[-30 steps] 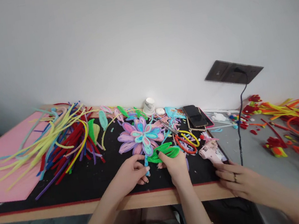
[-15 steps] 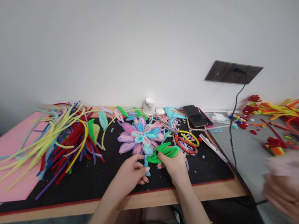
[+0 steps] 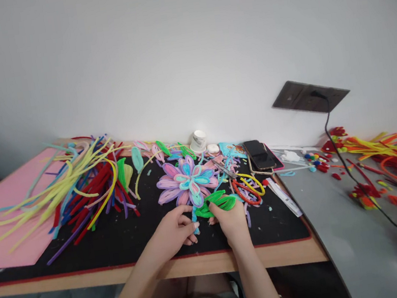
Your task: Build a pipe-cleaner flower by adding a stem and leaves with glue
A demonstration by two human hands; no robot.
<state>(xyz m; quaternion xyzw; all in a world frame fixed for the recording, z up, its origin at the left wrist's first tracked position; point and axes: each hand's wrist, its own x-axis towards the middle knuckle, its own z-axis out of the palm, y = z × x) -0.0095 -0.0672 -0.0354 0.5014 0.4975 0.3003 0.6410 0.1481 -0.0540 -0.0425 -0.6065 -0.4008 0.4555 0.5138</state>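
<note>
A large pipe-cleaner flower [image 3: 188, 180] with purple, pink and blue petals lies on the black mat [image 3: 123, 245] in front of me. My left hand [image 3: 175, 229] pinches its twisted blue stem [image 3: 194, 217] just below the petals. Close beside the stem, my right hand [image 3: 229, 216] is closed on a green pipe-cleaner leaf [image 3: 216, 202], thumb on top. The leaf's inner end lies against the stem; whether it is fixed there I cannot tell.
Loose pipe cleaners [image 3: 84, 186] are heaped over a pink sheet [image 3: 9, 232] at left. Behind stand a paper cup [image 3: 198, 141] and phone [image 3: 259, 154]. Yellow and red loops [image 3: 251, 186] lie right. A black cable [image 3: 362, 194] crosses the grey table [image 3: 329, 224].
Another person's hand took the pale pink gun-shaped tool from the mat's right edge and left view to the right. The cable shifted with it. My hands have barely moved.
</note>
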